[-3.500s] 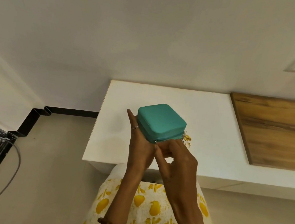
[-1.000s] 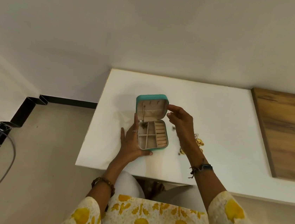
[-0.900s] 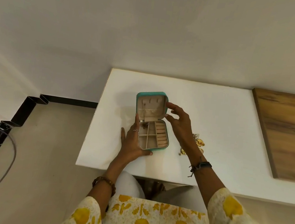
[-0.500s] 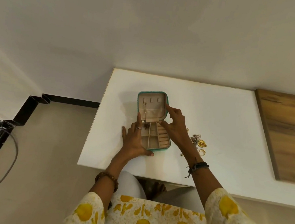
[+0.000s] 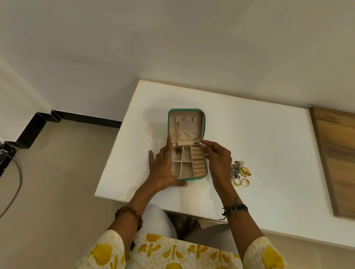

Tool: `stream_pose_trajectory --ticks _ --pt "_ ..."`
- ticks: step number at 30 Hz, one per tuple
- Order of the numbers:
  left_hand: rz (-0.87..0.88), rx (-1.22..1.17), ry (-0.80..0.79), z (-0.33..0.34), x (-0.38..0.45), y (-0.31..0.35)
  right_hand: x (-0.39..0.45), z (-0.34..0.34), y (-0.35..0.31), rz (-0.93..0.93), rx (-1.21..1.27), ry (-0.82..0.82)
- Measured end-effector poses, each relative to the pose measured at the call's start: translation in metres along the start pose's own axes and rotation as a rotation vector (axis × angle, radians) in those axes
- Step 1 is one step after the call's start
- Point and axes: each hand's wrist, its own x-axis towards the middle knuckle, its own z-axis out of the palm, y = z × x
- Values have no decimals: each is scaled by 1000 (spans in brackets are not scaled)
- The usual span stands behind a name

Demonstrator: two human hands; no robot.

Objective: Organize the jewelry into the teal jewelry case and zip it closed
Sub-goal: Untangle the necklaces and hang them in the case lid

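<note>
Lay open on the white table (image 5: 259,143): teal jewelry case (image 5: 187,144), lid (image 5: 184,125) folded back flat toward the wall, beige lining up, a thin chain (image 5: 176,134) hanging down its left side into the tray. Showed a lower tray (image 5: 188,164) split into small square compartments on the left and a column of ring rolls on the right. Rested flat against the case's left side: left hand (image 5: 162,168), fingers straight and spread, thumb along the near edge, gripping nothing. Hovered at the case's right edge by the hinge: right hand (image 5: 218,159), fingers loosely bent, tips touching the rim; could not tell whether anything was pinched between them. Sat just right of that wrist, apart from the case: loose jewelry pile (image 5: 239,171), with two gold rings (image 5: 241,182) at its near end. Adjoined the table at far right: wooden surface (image 5: 346,158).
</note>
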Motion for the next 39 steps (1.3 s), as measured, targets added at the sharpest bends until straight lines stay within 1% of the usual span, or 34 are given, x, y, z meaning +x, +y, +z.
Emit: stream_pose_trajectory --ticks 4,6,7,8,10,12,13,14,16,19,21,25,28,32,36,39 --pt "68 -92 -19 -2 -5 -3 -1 -3 1 -13 -21 -16" --pt "59 -172 44 -5 -9 -1 -2 -5 0 -17 -27 -9" --pt "44 -238 121 -7 -12 1 -2 -5 -1 -19 -26 -5" --pt "40 -325 232 -9 -15 3 -3 -5 -3 -25 -26 -3" --pt "48 -480 500 -13 -18 10 -5 -1 -8 -42 -39 -5" --pt "-11 -473 715 -17 -16 21 -6 9 -14 -57 -76 -5" --pt "-49 -452 780 -20 -12 27 -5 15 -17 -57 -82 -5" --pt "-74 -450 812 -22 -8 33 -5 21 -19 -55 -89 -3" --pt "-67 -497 804 -25 2 42 -3 34 -23 -68 -114 7" --pt "21 -602 740 -29 15 46 -2 48 -26 -122 -135 46" --pt "58 -632 730 -32 23 44 -1 55 -26 -138 -137 68" --pt "51 -600 756 -40 37 42 2 62 -24 -121 -169 122" --pt "38 -637 726 -41 40 44 6 65 -22 -113 -201 143" --pt "18 -670 723 -41 40 44 9 68 -19 -129 -281 147" --pt "25 -701 684 -39 38 37 8 72 -18 -195 -378 106" --pt "-6 -789 646 -36 37 32 3 72 -17 -196 -357 78"
